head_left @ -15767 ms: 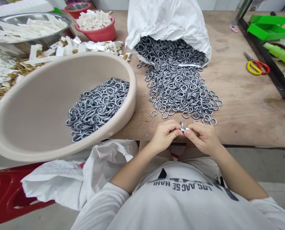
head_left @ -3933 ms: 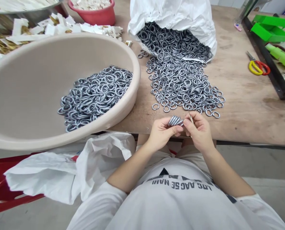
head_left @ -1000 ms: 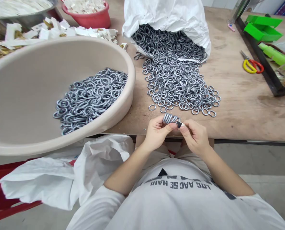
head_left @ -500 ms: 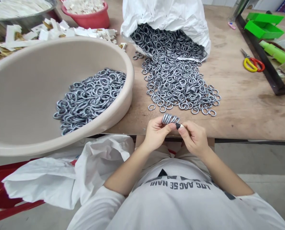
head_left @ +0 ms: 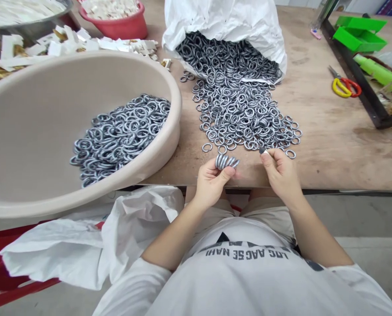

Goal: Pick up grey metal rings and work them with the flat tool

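Note:
Several grey rings [head_left: 226, 161] sit side by side like a coil in my left hand [head_left: 210, 183], whose fingers and thumb close on them above the table's front edge. To the right, my right hand [head_left: 283, 174] pinches a small black-tipped piece [head_left: 262, 150], its white part partly hidden by the fingers. That tip lies at the near edge of a pile of loose grey rings [head_left: 245, 114], which spills from a white sack [head_left: 225, 17]. More grey rings [head_left: 126, 131] fill the right side of a large beige basin [head_left: 34, 101].
White pieces [head_left: 97, 44] lie behind the basin, near a red bowl [head_left: 116, 26]. Scissors [head_left: 343, 87] with red and yellow handles are on the right of the table [head_left: 327, 145], beside a dark frame [head_left: 357, 74] and green trays [head_left: 360, 38]. A white cloth-like bag [head_left: 123, 232] hangs below.
My right hand has moved right and away from my left hand, carrying the black-tipped piece to the ring pile. My left hand keeps the rings and has shifted slightly left.

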The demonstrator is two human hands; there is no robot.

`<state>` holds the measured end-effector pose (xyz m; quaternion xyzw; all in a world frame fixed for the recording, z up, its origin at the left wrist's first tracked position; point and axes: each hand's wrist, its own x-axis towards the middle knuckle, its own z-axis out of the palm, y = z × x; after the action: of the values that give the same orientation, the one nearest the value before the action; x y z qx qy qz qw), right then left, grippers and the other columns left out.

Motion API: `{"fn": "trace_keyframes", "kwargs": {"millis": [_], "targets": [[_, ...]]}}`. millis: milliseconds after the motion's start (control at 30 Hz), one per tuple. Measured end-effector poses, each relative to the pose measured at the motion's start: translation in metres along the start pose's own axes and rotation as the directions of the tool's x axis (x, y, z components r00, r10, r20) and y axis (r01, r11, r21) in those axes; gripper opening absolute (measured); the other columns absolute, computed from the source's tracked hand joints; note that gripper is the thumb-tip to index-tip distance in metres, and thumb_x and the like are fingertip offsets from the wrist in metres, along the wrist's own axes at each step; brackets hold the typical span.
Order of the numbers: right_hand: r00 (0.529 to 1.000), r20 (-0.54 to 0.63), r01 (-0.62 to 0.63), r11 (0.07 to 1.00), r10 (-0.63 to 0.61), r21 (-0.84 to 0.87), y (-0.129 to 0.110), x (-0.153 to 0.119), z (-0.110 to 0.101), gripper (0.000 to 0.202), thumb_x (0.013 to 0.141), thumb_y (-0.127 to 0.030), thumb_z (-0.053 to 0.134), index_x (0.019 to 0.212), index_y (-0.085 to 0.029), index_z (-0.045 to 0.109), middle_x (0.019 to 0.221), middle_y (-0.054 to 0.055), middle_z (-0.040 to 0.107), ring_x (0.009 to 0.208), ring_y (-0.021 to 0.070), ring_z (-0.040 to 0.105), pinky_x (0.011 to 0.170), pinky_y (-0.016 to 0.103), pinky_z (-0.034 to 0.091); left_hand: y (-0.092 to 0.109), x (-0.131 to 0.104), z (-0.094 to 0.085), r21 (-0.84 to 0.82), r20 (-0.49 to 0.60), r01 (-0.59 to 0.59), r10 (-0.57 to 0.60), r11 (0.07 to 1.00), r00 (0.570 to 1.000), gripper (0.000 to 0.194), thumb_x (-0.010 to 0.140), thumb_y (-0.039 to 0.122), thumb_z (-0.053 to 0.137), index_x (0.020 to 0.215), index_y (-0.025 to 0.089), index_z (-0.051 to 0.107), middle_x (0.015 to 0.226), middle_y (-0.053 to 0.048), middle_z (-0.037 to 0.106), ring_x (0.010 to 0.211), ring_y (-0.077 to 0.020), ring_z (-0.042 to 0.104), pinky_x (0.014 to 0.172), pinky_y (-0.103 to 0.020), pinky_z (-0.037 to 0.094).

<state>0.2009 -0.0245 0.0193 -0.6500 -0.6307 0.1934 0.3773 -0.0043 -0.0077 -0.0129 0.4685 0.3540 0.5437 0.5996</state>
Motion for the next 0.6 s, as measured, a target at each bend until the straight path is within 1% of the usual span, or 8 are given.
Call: {"fn": "trace_keyframes", "kwargs": {"millis": [67,133,233,300,367,400,500,600], "targets": [[1.000,-0.020,0.000,0.974,-0.005,-0.226,0.008,0.006,-0.004,0.029,0.095,-0.047,0.059,0.105,-0.021,0.066,0.094,0.007,0.069,0.079,0.0224,0.059,0.066,0.032,0.036,0.000,0.005,0.002,-0.064,-0.029,0.000,-0.001,0.998,1.000,0.030,0.076,0.044,0.082,0.089,0.020,0.071,0.073,0.000,0.069,0.064,-0.0115,0.064,0.067,-0.025,0.055],[1.000,-0.014,-0.014,0.914,0.009,-0.406,0.013,0.010,-0.006,0.027,0.092,-0.045,0.065,0.103,-0.021,0.068,0.099,0.010,0.070,0.081,0.0245,0.059,0.065,0.032,0.034,0.001,0.008,0.004,-0.120,-0.045,0.000,-0.005,0.993,0.999,0.030,0.070,0.037,0.088,0.087,0.021,0.070,0.077,0.002,0.069,0.066,-0.0095,0.063,0.067,-0.023,0.056],[1.000,0.026,0.003,0.901,0.009,-0.433,0.014,0.012,-0.007,0.019,0.092,-0.039,0.064,0.095,-0.020,0.068,0.094,0.010,0.069,0.079,0.0242,0.058,0.065,0.033,0.034,0.004,0.008,0.007,-0.122,-0.063,0.021,-0.029,0.992,0.998,0.028,0.069,0.033,0.089,0.083,0.020,0.069,0.075,0.003,0.068,0.065,-0.0090,0.063,0.067,-0.023,0.056],[0.998,0.049,0.050,0.961,-0.038,-0.271,0.010,0.009,-0.006,0.016,0.094,-0.035,0.062,0.091,-0.020,0.067,0.090,0.008,0.067,0.080,0.0225,0.058,0.068,0.033,0.037,0.006,0.006,0.008,-0.093,-0.069,0.048,-0.054,0.995,0.996,0.023,0.073,0.035,0.085,0.080,0.019,0.070,0.071,0.002,0.069,0.063,-0.0103,0.064,0.066,-0.024,0.057],[0.998,0.044,0.052,0.999,-0.052,0.011,0.001,0.003,-0.003,0.018,0.096,-0.036,0.060,0.090,-0.020,0.066,0.083,0.004,0.065,0.077,0.0192,0.056,0.068,0.032,0.040,0.007,0.004,0.009,-0.049,-0.078,0.058,-0.062,0.997,0.995,0.023,0.074,0.036,0.084,0.078,0.018,0.071,0.070,0.001,0.071,0.063,-0.0121,0.066,0.067,-0.026,0.057],[0.999,0.046,0.021,0.986,-0.029,0.166,-0.003,0.000,0.000,0.019,0.096,-0.039,0.060,0.092,-0.021,0.066,0.080,0.002,0.064,0.073,0.0172,0.055,0.066,0.030,0.041,0.007,0.004,0.010,-0.023,-0.081,0.058,-0.060,0.998,0.995,0.023,0.074,0.037,0.084,0.076,0.017,0.072,0.070,0.000,0.072,0.064,-0.0128,0.066,0.067,-0.027,0.057],[0.987,0.139,-0.146,0.836,0.084,0.529,-0.015,-0.010,0.010,0.026,0.091,-0.047,0.066,0.097,-0.022,0.064,0.078,0.000,0.064,0.058,0.0117,0.049,0.053,0.026,0.040,0.009,0.004,0.012,0.033,-0.066,0.047,-0.044,0.998,0.997,0.023,0.074,0.037,0.084,0.076,0.016,0.075,0.072,-0.002,0.074,0.066,-0.0139,0.067,0.070,-0.028,0.057],[0.956,0.275,-0.273,0.667,0.105,0.693,-0.021,-0.015,0.021,0.032,0.085,-0.051,0.072,0.097,-0.023,0.062,0.080,0.000,0.067,0.050,0.0087,0.047,0.044,0.023,0.039,0.013,0.005,0.014,0.019,0.006,0.055,-0.055,0.998,0.998,0.023,0.074,0.036,0.084,0.085,0.016,0.077,0.083,-0.004,0.077,0.073,-0.0157,0.070,0.075,-0.030,0.059]]}}
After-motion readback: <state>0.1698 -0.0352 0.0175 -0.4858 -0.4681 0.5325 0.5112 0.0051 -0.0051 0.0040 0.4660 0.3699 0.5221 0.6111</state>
